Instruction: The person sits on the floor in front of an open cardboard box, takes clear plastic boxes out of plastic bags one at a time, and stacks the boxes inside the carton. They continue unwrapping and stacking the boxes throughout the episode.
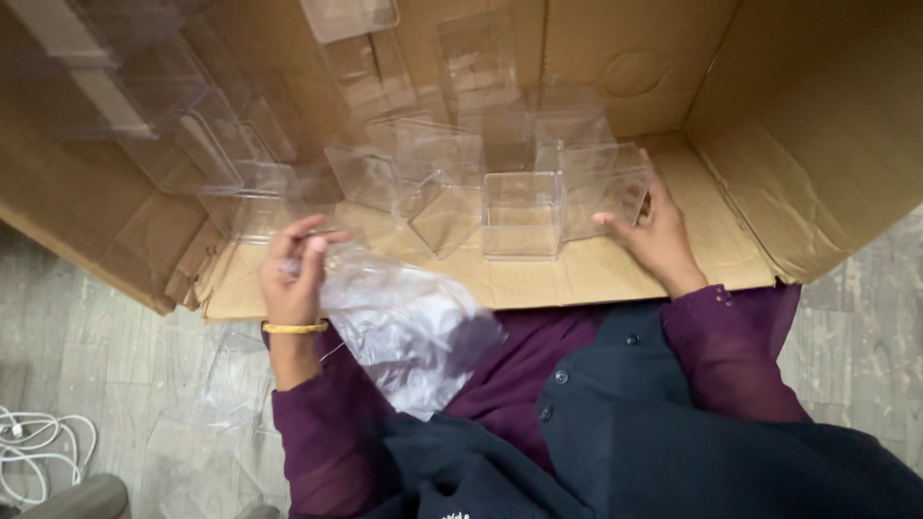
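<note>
- my left hand [293, 274] is pinched shut on a crinkled clear plastic bag [409, 332] that trails right, over my lap.
- clear plastic boxes [522, 213] sit on the flattened cardboard box [615, 274], between my hands.
- my right hand [654, 231], fingers spread, touches the rightmost clear box [606, 187], nearer the boxes than my left.

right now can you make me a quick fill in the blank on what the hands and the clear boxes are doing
1. The left hand grips a crumpled clear plastic ____.
2. The right hand touches a clear box that sits on flattened ____.
3. On the left wrist sits a bangle coloured ____.
4. A coiled cable coloured ____ lies on the floor.

Missing words: bag; cardboard; gold; white
</note>
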{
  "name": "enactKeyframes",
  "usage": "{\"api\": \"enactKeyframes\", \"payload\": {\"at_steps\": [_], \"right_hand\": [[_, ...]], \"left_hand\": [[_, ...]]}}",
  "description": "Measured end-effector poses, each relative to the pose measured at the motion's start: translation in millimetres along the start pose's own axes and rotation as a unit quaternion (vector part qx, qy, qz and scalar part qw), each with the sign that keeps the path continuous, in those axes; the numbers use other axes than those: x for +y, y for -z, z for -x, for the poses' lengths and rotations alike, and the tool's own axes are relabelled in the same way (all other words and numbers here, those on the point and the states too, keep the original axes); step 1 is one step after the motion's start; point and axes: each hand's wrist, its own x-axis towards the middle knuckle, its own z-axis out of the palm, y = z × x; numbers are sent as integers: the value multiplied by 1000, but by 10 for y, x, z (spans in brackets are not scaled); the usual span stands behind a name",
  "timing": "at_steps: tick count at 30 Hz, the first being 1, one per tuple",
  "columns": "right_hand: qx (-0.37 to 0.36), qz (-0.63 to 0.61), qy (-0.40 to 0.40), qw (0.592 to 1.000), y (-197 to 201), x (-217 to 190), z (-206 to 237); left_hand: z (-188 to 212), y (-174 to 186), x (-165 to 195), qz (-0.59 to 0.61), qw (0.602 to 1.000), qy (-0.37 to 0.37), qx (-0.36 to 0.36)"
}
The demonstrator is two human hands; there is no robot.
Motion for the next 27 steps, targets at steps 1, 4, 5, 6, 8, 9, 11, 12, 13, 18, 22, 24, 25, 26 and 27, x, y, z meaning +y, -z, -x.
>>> {"api": "enactKeyframes", "payload": {"at_steps": [1, 4, 5, 6, 8, 9, 11, 12, 13, 18, 22, 24, 25, 26, 27], "right_hand": [[-18, -51, 23, 998, -10, 40, -13], [-60, -151, 59, 985, -51, 157, -26], [-65, -150, 51, 985, -62, 182, -23], [-71, -148, 41, 986, -69, 197, -11], [-69, -143, 45, 986, -72, 185, 14], [-70, -140, 46, 987, -71, 163, 31], [-65, -109, 36, 991, -65, 95, 64], [-61, -93, 31, 993, -67, 57, 78], [-59, -107, 37, 992, -72, 23, 92], [-44, -129, 51, 989, -80, 1, 130], [-44, -126, 85, 987, -83, 147, 95], [-52, -152, 79, 984, -92, 215, 64], [-54, -168, 87, 981, -95, 238, 48], [-56, -184, 93, 977, -101, 253, 39], [-59, -200, 100, 973, -104, 259, 31]], "left_hand": [[34, -27, -2, -5, 999, 9, -34], [134, -220, -142, -8, 999, 4, -47], [148, -255, -190, -1, 999, -13, -44], [162, -284, -240, 6, 999, -30, -41], [164, -286, -310, 28, 999, -21, -22], [168, -266, -334, 42, 999, 5, -3], [173, -210, -367, 62, 998, 33, 7], [176, -187, -383, 69, 997, 36, -2], [182, -172, -400, 76, 996, 41, -13], [177, -188, -510, 2, 997, -23, -78], [157, -194, -529, -5, 998, 6, -57], [160, -184, -493, 3, 997, -23, -75], [161, -184, -466, 8, 996, -38, -84], [169, -178, -435, 14, 997, -17, -79], [179, -172, -402, 20, 997, 4, -74]]}}
